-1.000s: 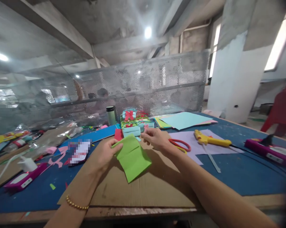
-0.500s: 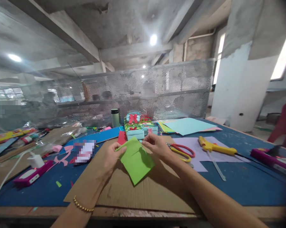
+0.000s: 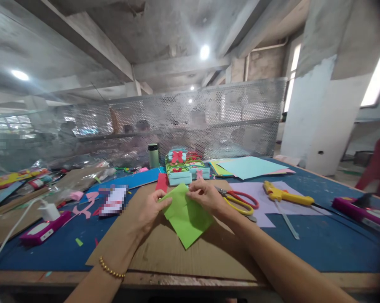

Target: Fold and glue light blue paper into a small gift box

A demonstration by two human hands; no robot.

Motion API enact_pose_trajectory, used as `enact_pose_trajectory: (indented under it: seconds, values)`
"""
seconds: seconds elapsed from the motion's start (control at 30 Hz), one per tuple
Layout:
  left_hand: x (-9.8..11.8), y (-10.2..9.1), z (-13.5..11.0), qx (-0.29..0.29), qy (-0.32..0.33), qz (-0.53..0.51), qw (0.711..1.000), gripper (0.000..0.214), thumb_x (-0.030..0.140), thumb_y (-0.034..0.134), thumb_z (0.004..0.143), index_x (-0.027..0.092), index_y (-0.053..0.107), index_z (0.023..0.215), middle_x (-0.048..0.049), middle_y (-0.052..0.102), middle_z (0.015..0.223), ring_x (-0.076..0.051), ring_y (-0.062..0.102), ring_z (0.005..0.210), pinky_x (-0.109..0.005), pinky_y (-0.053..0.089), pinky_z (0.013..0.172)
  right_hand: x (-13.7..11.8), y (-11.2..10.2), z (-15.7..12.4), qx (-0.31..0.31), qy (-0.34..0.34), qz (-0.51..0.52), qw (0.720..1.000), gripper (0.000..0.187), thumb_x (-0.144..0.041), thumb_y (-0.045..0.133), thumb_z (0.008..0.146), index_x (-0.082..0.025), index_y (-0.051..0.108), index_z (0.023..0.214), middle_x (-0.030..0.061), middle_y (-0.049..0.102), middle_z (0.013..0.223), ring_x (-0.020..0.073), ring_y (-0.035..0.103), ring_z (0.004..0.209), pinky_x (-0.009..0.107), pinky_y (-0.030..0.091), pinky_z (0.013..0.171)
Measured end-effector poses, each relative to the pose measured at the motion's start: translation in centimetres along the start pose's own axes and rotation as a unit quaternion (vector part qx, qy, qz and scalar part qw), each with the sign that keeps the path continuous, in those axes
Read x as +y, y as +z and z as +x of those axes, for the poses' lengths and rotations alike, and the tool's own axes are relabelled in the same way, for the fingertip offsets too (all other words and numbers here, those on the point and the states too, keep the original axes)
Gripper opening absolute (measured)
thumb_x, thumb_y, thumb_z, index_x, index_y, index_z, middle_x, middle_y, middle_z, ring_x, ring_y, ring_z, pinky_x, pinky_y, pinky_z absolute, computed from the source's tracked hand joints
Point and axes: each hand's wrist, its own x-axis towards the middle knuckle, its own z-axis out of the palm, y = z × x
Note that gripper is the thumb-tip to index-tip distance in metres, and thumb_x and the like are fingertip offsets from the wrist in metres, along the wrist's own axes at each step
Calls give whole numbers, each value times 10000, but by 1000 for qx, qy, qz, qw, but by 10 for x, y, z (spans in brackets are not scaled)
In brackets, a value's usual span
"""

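A green sheet of paper, with a fold crease near its top, is held up over a brown cardboard sheet. My left hand pinches its left edge between thumb and fingers. Closed on the upper right edge is my right hand, its fingertips pressed together. Just right of that hand lie scissors with one red and one yellow handle. Behind the paper stand light-blue paper boxes with red and pink bows. A red paper strip lies beside them.
To the right, a yellow glue gun rests on lilac paper. Stacked coloured sheets lie behind. Purple power strips sit at both sides. A green bottle stands at the back; scraps and cardboard crowd the left.
My right hand has come onto the paper's upper edge from slightly apart or at its corner. The green paper has shifted a little right and its lower corner dropped slightly.
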Motion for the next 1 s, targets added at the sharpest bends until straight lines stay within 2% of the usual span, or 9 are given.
enact_pose_trajectory:
  seconds: [0.07, 0.17, 0.23, 0.3, 0.4, 0.47, 0.53, 0.93, 1.0]
  values:
    - [-2, -1, 1, -18, 20, 22, 999, 429, 400, 849, 623, 163, 670, 932, -42, 720, 791, -194, 662, 675, -295, 522, 637, -4, 1, -2, -25, -1, 19, 1000, 179, -320, 618, 782, -167, 640, 693, -1, 589, 677, 124, 498, 623, 234, 384, 580]
    - [2, -2, 1, -40, 56, 125, 990, 400, 346, 812, 664, 166, 747, 1016, -85, 757, 897, -237, 681, 805, -320, 526, 722, -10, 3, -6, -59, -1, 35, 998, 209, -352, 612, 797, -164, 645, 712, -21, 559, 616, 109, 472, 558, 225, 371, 539]
    - [8, 0, -1, -52, 89, 178, 979, 359, 354, 780, 706, 174, 777, 1017, -115, 759, 1004, -272, 675, 905, -349, 520, 789, -12, 4, -8, -68, -4, 37, 997, 206, -350, 604, 802, -165, 640, 717, -23, 561, 627, 108, 477, 568, 221, 372, 542]
    - [14, 4, -5, -75, 114, 177, 975, 369, 397, 752, 749, 182, 776, 1047, -126, 741, 1096, -297, 655, 1005, -366, 506, 852, -12, 6, -8, -72, -8, 35, 997, 187, -328, 596, 802, -167, 634, 716, -20, 572, 647, 112, 493, 592, 222, 380, 558]
    - [18, 12, -12, -83, 90, 130, 984, 382, 472, 740, 762, 161, 764, 983, -105, 738, 960, -264, 661, 878, -324, 502, 738, -12, 10, -8, -64, -12, 21, 998, 138, -280, 604, 792, -170, 630, 711, -16, 591, 662, 125, 516, 629, 232, 391, 592]
    - [17, 15, -14, -53, 69, 123, 989, 365, 484, 760, 738, 144, 737, 869, -62, 696, 808, -199, 614, 713, -269, 447, 616, -11, 13, -8, -58, -14, 11, 998, 120, -255, 610, 788, -172, 627, 703, -15, 593, 659, 129, 521, 641, 238, 391, 607]
    - [15, 15, -15, -25, 67, 127, 989, 350, 475, 774, 722, 141, 694, 792, -22, 635, 729, -154, 552, 642, -238, 394, 567, -11, 16, -9, -58, -17, 6, 998, 119, -242, 603, 795, -173, 622, 700, -16, 589, 655, 129, 519, 640, 237, 388, 604]
    - [7, 5, -4, -14, 61, 127, 990, 392, 450, 828, 621, 146, 584, 659, 34, 535, 613, -104, 467, 554, -217, 335, 522, -13, 23, -12, -58, -2, -12, 998, 115, -156, 570, 747, -180, 534, 640, -37, 531, 617, 111, 473, 598, 222, 347, 556]
    - [7, 4, -5, -26, 51, 121, 991, 376, 451, 816, 653, 145, 601, 692, 28, 552, 638, -107, 484, 567, -217, 346, 531, -14, 23, -12, -58, -1, -15, 998, 108, -155, 573, 750, -179, 540, 650, -34, 542, 631, 113, 481, 615, 221, 349, 563]
